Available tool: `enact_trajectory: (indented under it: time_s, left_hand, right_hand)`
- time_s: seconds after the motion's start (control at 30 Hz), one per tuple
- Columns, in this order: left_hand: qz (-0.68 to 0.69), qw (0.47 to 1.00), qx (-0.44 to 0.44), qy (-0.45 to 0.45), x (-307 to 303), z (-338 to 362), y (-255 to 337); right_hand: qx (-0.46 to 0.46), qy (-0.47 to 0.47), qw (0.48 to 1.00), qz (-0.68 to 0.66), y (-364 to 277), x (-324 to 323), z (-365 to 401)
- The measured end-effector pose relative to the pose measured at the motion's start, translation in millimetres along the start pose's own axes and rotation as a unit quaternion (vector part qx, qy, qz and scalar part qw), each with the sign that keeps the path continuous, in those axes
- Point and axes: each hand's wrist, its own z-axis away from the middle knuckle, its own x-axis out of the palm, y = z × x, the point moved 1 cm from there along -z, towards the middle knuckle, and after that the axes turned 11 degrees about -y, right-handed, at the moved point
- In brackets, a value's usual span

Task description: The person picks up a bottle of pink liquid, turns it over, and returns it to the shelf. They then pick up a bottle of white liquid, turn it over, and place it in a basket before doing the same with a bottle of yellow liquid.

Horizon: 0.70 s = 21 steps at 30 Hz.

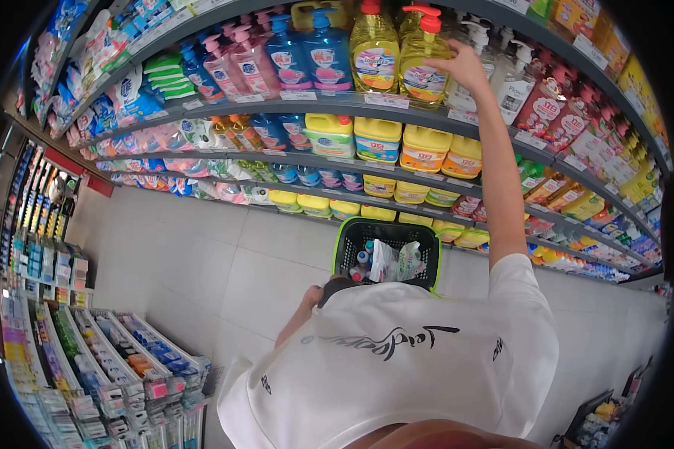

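My right hand (466, 69) reaches up to the top visible shelf, its thumb and fingers closed around the right side of a yellow dish soap bottle (424, 69) with a red pump. The bottle stands upright at the shelf's front edge. A matching yellow bottle (375, 56) is just left of it, and clear pump bottles (512, 84) are to the right, partly behind my wrist. My left hand (308, 301) hangs low beside my body, near the shopping basket (341, 253); its fingers are mostly hidden.
The black, green-rimmed basket sits on the floor before me, holding small bottles (362, 258) and white-and-green packets (410, 262). Blue pump bottles (329, 56) and yellow jugs (424, 150) line the curved shelves. A display rack (112, 359) stands at the lower left.
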Motion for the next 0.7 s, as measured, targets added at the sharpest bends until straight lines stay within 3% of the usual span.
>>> enact_trajectory:
  time_s: [0.5, 0.57, 0.7]
  left_hand:
    - [0.006, 0.999, 0.034, 0.017, 1, 8, -3]
    - [0.006, 0.999, 0.035, 0.017, 2, 9, -5]
    - [0.002, 0.999, 0.031, 0.014, 7, 3, -21]
  right_hand:
    - [0.022, -0.039, 0.999, -0.008, 10, 9, -9]
    - [0.046, 0.013, 0.997, 0.067, 15, 18, -15]
    - [0.057, 0.026, 0.994, 0.09, 5, 16, -10]
